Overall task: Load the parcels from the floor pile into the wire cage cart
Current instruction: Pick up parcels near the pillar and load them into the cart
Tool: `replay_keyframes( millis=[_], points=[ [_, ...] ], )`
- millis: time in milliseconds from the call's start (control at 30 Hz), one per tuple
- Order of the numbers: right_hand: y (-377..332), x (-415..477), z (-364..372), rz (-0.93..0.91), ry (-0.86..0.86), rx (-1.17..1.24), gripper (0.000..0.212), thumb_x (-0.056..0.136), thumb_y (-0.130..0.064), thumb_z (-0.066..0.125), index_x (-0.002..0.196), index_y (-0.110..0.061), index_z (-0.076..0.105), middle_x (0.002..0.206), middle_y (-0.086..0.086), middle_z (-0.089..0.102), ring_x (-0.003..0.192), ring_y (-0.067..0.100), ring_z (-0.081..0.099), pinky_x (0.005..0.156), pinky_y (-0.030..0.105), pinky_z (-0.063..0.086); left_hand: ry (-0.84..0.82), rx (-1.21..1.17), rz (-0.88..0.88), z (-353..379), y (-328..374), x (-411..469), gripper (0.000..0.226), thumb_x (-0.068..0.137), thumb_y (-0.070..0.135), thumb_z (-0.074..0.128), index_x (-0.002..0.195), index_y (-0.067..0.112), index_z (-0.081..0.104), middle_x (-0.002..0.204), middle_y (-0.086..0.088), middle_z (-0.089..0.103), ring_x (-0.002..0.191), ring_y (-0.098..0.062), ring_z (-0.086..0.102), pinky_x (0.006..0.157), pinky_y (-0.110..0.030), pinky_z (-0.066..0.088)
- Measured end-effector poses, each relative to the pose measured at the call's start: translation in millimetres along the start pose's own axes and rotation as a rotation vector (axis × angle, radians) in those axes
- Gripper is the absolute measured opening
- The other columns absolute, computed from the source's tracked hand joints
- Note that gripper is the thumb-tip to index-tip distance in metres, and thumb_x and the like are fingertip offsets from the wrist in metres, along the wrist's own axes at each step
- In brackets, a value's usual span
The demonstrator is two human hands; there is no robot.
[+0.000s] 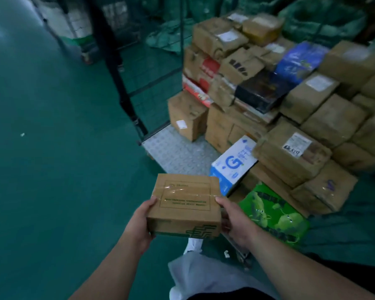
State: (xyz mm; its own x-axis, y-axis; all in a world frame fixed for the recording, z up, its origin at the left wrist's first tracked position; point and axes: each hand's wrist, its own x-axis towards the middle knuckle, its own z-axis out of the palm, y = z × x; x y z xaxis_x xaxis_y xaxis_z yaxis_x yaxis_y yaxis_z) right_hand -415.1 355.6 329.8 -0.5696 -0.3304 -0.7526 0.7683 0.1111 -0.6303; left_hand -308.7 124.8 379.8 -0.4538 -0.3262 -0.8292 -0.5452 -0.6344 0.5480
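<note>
A small brown cardboard parcel point(185, 204) with green print and clear tape is held in front of me, above the green floor. My left hand point(140, 224) grips its left side and my right hand point(234, 221) grips its right side, thumbs on top. Ahead to the right stands the wire cage cart point(139, 87), whose patterned metal base point(173, 150) carries a stack of brown parcels point(258, 79). A blue and white box point(234, 163) leans at the front of the stack, and a green printed box point(273, 213) lies just right of my right hand.
Green floor point(52, 148) spreads to the left. A second cage point(78, 29) with white goods stands at the back left. Green sacks point(320, 18) lie behind the stack. My white-trousered leg and shoe point(193, 247) are below the parcel.
</note>
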Motion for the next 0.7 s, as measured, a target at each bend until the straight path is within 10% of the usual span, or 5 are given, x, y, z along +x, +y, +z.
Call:
replay_keyframes(
  millis=[300,467,700],
  points=[
    [-106.5,92.8,-7.1,0.03,0.086,0.208,0.034,0.095,-0.039,0.065,0.115,-0.012,0.069,0.092,0.011,0.077,0.087,0.024,0.065,0.072,0.03,0.05,-0.03,0.182,-0.02,83.7,127.8,89.7,0.033,0.089,0.046,0.067,0.112,0.022,0.071,0.103,-0.006,0.074,0.094,-0.022,0.064,0.072,-0.034,0.047],
    [-171.1,135.3,11.9,-0.017,0.105,0.17,0.067,0.069,-0.058,0.079,0.12,-0.018,0.065,0.107,0.012,0.077,0.102,0.027,0.068,0.085,0.04,0.051,-0.021,0.132,0.022,111.2,195.8,123.2,0.035,0.089,0.046,0.067,0.113,0.021,0.071,0.112,-0.01,0.074,0.096,-0.024,0.063,0.082,-0.039,0.045],
    [-238.3,191.4,41.9,-0.037,0.172,0.209,0.043,0.089,-0.047,0.073,0.118,-0.019,0.057,0.11,0.005,0.074,0.102,0.024,0.068,0.077,0.035,0.047,-0.054,-0.032,-0.07,148.7,257.9,191.5,0.052,0.085,0.054,0.073,0.122,0.022,0.056,0.13,-0.016,0.053,0.115,-0.041,0.055,0.1,-0.057,0.048]
  ],
)
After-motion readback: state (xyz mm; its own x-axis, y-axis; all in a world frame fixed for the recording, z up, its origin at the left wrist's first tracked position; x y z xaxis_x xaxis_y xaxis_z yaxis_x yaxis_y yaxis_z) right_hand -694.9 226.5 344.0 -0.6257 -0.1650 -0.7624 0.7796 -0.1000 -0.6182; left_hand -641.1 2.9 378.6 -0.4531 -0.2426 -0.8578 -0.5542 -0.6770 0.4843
